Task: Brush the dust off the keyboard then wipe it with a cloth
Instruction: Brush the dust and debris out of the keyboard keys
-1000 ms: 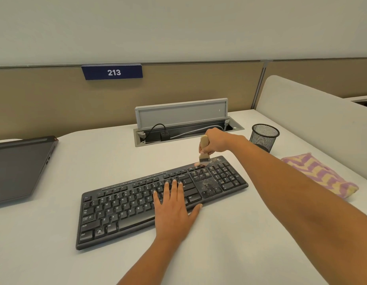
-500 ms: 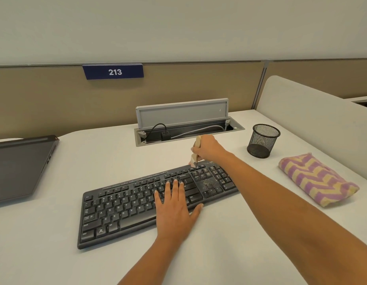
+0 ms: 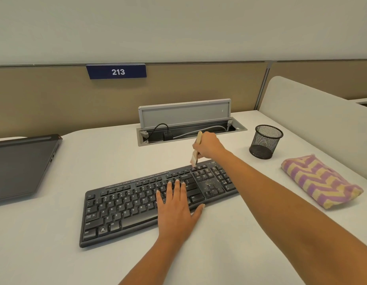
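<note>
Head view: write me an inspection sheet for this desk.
Surface: white desk top, smooth and level.
Job's things: black full-size keyboard lies angled, pale dust specks on its right key block; small wooden-handled brush has its bristles at the keyboard's top edge; purple-and-yellow zigzag cloth lies folded at right, untouched.
Clutter: black mesh pen cup; dark laptop at left.
Hands: left hand flat on the keys; right hand grips the brush.
Cables: black cable and grey cable inside the open grey cable tray.
Surroundings: beige partition with blue 213 sign; white side divider.
</note>
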{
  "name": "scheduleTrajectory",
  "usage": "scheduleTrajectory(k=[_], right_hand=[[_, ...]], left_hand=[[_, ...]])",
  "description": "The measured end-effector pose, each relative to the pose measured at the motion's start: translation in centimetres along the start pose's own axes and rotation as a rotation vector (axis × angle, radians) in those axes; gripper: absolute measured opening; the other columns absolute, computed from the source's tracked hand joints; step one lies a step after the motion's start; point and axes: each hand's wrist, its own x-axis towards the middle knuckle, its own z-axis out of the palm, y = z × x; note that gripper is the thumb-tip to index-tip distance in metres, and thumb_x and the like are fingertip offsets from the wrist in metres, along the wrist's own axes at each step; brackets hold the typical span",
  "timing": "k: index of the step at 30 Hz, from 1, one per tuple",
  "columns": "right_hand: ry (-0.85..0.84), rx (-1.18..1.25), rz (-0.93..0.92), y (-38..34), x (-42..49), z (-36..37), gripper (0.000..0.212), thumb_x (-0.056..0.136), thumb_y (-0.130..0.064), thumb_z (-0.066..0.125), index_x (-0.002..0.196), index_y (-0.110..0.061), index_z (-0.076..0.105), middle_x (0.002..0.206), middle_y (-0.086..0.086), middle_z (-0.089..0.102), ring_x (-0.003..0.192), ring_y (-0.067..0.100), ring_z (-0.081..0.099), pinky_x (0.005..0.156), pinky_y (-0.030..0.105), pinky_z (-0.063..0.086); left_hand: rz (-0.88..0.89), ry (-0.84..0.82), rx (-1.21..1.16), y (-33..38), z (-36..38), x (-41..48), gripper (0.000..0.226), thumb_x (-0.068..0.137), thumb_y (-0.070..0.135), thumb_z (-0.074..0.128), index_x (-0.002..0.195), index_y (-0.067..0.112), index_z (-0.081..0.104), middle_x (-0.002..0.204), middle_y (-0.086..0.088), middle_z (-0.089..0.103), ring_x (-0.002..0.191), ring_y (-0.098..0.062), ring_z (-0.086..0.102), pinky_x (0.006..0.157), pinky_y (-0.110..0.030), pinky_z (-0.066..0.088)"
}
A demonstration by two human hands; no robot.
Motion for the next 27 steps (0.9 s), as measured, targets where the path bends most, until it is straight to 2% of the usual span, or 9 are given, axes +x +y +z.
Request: scheduleTrajectory(k=[2, 6, 8, 10, 14, 19, 22, 24, 27], right_hand=[[-0.043, -0.06, -0.005, 0.0, -0.3, -0.1, 0.012, 0.093, -0.016, 0.054, 0.095, -0.004, 0.053, 0.09, 0.012, 0.059, 0.077, 0.02, 0.055, 0.052, 0.019, 0.038], [-0.124, -0.181, 0.014, -0.3, -0.5, -0.8, 0.02, 0.093, -0.017, 0.052, 0.078, -0.006, 0.048, 0.065, 0.001, 0.047, 0.058, 0.014, 0.049, 0.05, 0.017, 0.034], [-0.152, -0.146, 0.044, -0.5, -0.5, -1.1, 0.028, 0.095, -0.018, 0.05, 0.068, -0.009, 0.049, 0.066, 0.001, 0.052, 0.052, 0.007, 0.043, 0.05, 0.015, 0.033], [-0.17, -0.175, 0.025, -0.7, -0.2, -1.7, 0.029, 0.095, -0.02, 0.049, 0.069, -0.009, 0.053, 0.069, 0.002, 0.057, 0.053, 0.009, 0.048, 0.052, 0.015, 0.037], [-0.002, -0.121, -0.02, -0.5, 0.2, -1.9, 0.023, 0.093, -0.016, 0.051, 0.102, 0.004, 0.059, 0.098, 0.017, 0.063, 0.084, 0.026, 0.064, 0.053, 0.02, 0.039], [-0.013, -0.099, -0.004, 0.9, -0.2, -0.9, 0.026, 0.093, -0.016, 0.052, 0.109, 0.004, 0.058, 0.101, 0.018, 0.062, 0.08, 0.022, 0.058, 0.053, 0.019, 0.038], [-0.066, -0.089, 0.024, 1.2, -0.2, -1.1, 0.028, 0.092, -0.016, 0.054, 0.112, 0.004, 0.055, 0.111, 0.02, 0.064, 0.095, 0.029, 0.065, 0.072, 0.031, 0.052], [-0.119, -0.117, 0.035, 1.1, -0.2, -1.6, 0.024, 0.092, -0.016, 0.055, 0.107, 0.003, 0.053, 0.111, 0.02, 0.064, 0.098, 0.031, 0.066, 0.084, 0.035, 0.053], [-0.18, -0.131, 0.062, 0.8, -0.2, -2.3, 0.009, 0.09, -0.011, 0.056, 0.089, -0.003, 0.051, 0.09, 0.014, 0.064, 0.076, 0.024, 0.066, 0.07, 0.029, 0.055]], left_hand=[[0.004, -0.006, 0.003, 0.0, 0.0, 0.1, 0.119, 0.057, 0.074, -0.037, 0.153, 0.016, 0.001, 0.161, -0.003, -0.001, 0.147, -0.024, -0.004, 0.116, -0.051, -0.003], [-0.005, -0.009, -0.013, 0.0, -0.1, 0.1, 0.109, 0.064, 0.072, -0.024, 0.153, 0.016, 0.001, 0.161, -0.003, -0.002, 0.147, -0.023, -0.005, 0.115, -0.05, -0.004], [-0.001, -0.021, -0.001, 0.0, -0.2, 0.0, 0.112, 0.062, 0.075, -0.03, 0.153, 0.016, -0.001, 0.161, -0.003, -0.003, 0.147, -0.023, -0.006, 0.115, -0.05, -0.004], [0.005, -0.026, 0.015, 0.0, -0.1, 0.0, 0.117, 0.056, 0.072, -0.038, 0.153, 0.016, -0.003, 0.161, -0.003, -0.004, 0.147, -0.023, -0.007, 0.115, -0.051, -0.004], [0.002, -0.029, 0.007, 0.0, -0.1, 0.0, 0.12, 0.052, 0.069, -0.042, 0.153, 0.016, -0.004, 0.161, -0.003, -0.005, 0.147, -0.023, -0.007, 0.115, -0.051, -0.004], [0.007, -0.008, -0.001, 0.0, 0.1, 0.1, 0.116, 0.058, 0.073, -0.037, 0.153, 0.016, -0.001, 0.161, -0.003, -0.003, 0.147, -0.023, -0.005, 0.115, -0.051, -0.004], [0.007, 0.007, -0.013, 0.0, -0.1, 0.0, 0.118, 0.056, 0.072, -0.039, 0.153, 0.016, 0.0, 0.161, -0.003, -0.003, 0.147, -0.023, -0.005, 0.115, -0.051, -0.004], [0.016, -0.008, 0.004, 0.0, -0.1, 0.0, 0.115, 0.06, 0.074, -0.034, 0.153, 0.016, 0.0, 0.161, -0.003, -0.003, 0.147, -0.024, -0.005, 0.115, -0.051, -0.004], [-0.001, -0.044, 0.005, 0.0, -0.1, 0.1, 0.107, 0.072, 0.074, -0.023, 0.153, 0.014, 0.014, 0.16, -0.006, 0.009, 0.147, -0.026, 0.007, 0.115, -0.052, 0.003]])
